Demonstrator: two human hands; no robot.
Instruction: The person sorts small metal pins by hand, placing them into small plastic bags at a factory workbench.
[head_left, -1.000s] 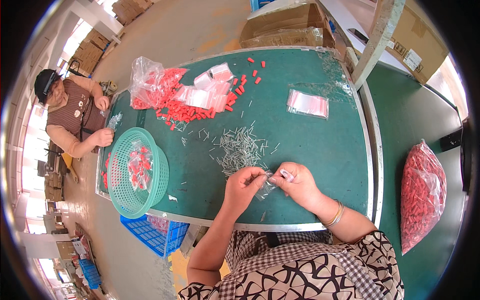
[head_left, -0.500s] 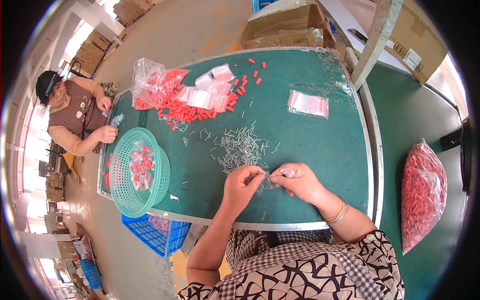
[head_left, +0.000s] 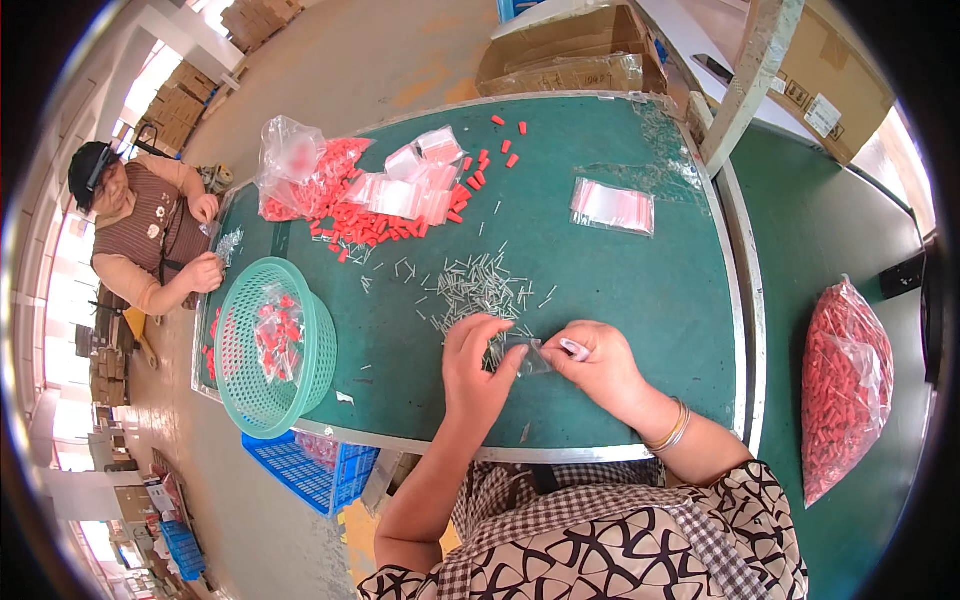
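i'm in a small packing workshop, a factory floor by the look of it. my green tabletop (head_left: 640, 300) with its metal rim carries loose heaps of small red parts (head_left: 370, 222) and thin metal pins (head_left: 480, 290), with little clear bags (head_left: 612, 206) lying about. a green plastic basket (head_left: 262, 345) at the left of the frame holds filled bags. another worker (head_left: 150, 232) sits at the far left end. cardboard boxes (head_left: 560, 50) stand along the top of the frame on a bare concrete floor (head_left: 350, 70), a blue crate (head_left: 305, 470) sits under the tabletop, and a big bag of red parts (head_left: 845, 385) lies at the right.
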